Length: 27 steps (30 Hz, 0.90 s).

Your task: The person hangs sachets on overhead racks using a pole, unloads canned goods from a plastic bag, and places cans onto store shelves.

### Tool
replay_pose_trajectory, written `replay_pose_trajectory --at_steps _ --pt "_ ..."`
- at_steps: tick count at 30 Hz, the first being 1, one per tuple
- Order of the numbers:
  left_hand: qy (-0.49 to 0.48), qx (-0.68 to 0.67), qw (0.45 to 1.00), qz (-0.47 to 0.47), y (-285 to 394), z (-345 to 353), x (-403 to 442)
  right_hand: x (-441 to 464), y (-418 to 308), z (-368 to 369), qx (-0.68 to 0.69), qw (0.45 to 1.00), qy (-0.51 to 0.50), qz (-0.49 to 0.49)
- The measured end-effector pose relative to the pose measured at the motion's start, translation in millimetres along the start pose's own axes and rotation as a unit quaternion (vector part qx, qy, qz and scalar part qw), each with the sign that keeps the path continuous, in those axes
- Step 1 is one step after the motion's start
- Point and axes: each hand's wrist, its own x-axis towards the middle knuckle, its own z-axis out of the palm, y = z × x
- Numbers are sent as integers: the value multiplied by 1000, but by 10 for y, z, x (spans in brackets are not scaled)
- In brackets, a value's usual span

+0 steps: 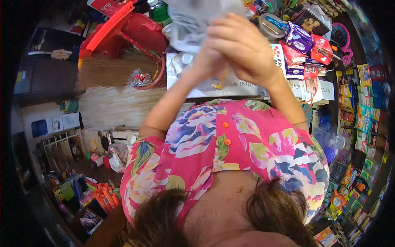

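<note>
Both hands are raised together above the counter, near the top middle. My left hand [205, 61] is blurred and largely covered by the other; its fingers are hidden. My right hand [242, 47] lies across it, with its fingers bent and pressed together. Just beyond the fingers is a whitish translucent plastic bag [187, 26], smeared at its upper part. Whether the fingers grip it cannot be made out. Below the hands, a white board with printed letters [245, 83] lies along the counter edge.
Purple and red snack packs [299, 38] lie at the right, beside a round tub [272, 26]. A red basket [161, 72] and a green bottle [159, 12] stand at the left. Hanging packets [364, 115] line the far right.
</note>
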Motion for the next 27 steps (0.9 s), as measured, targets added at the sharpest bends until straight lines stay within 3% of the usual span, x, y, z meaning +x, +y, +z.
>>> replay_pose_trajectory --at_steps 1,2,3,4,6,8,9,11,12,15,17,19,21,23,24,25,27 --pt "-28 -42 999 15 126 169 -70 28 -30 61 20 999 -41 -21" --pt "-58 -83 994 28 253 338 -141 -53 9 114 -19 989 -134 61" --pt "-229 -58 972 3 100 461 -282 -240 120 177 -59 962 -226 140" --pt "-430 15 895 -121 178 375 -240 -454 239 232 -100 919 -315 215" --pt "-396 -11 905 -158 120 281 -505 -969 461 282 -171 837 -380 356" --pt "-381 -114 878 -267 27 148 -761 -1539 615 311 -179 776 -417 437" --pt "-371 -163 858 -316 -30 109 -852 -1684 596 383 -191 772 -425 433" --pt "-306 -149 882 -326 -256 176 -1005 -1896 510 445 -215 759 -439 430" --pt "-274 -143 893 -328 -328 213 -1024 -1842 469 433 -200 774 -420 430" --pt "-6 33 955 -295 -108 183 -624 -1442 337 457 -188 807 -367 423" --pt "76 180 947 -255 -112 375 -414 -1454 389 605 -173 856 -282 397" --pt "52 228 935 -267 -313 523 -324 -1493 408 758 -154 868 -235 410" --pt "-79 179 924 -329 -675 712 -453 -1528 402 883 -133 846 -225 465" --pt "-41 -127 891 -433 -838 646 -577 -1603 380 890 -142 807 -250 516" --pt "-25 -277 837 -472 -895 580 -643 -1660 363 904 -142 784 -262 544" --pt "-39 -317 819 -477 -613 317 -615 -1730 368 922 -151 779 -263 549" --pt "38 -576 688 -440 -320 -7 -675 -1829 379 957 -165 770 -264 556"
